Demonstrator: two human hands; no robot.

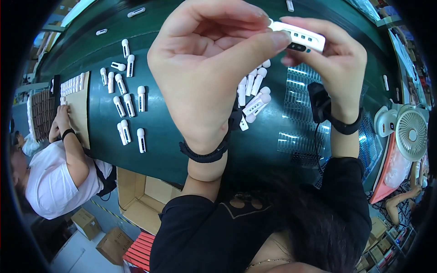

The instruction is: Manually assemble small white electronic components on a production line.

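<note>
High over the table, I hold a small white handheld device [314,42] between both hands. A row of small dark buttons and a black oval panel show on its body. My left hand [205,68] pinches its left end between thumb and fingers, hiding that end. My right hand [341,54] grips the body from the right, fingers behind it and thumb below. Beneath my hands lies a loose pile of similar white devices [257,84] with rounded pale heads, partly covered by my left wrist. More such devices [129,105] are spread over the green table [159,150] to the left.
Clear plastic trays [300,91] lie right of the pile. A white fan [409,132] stands at the far right. At left, a co-worker's hand [62,119] touches a cardboard sheet [82,107] with a row of devices. An open carton [141,195] sits below the table edge.
</note>
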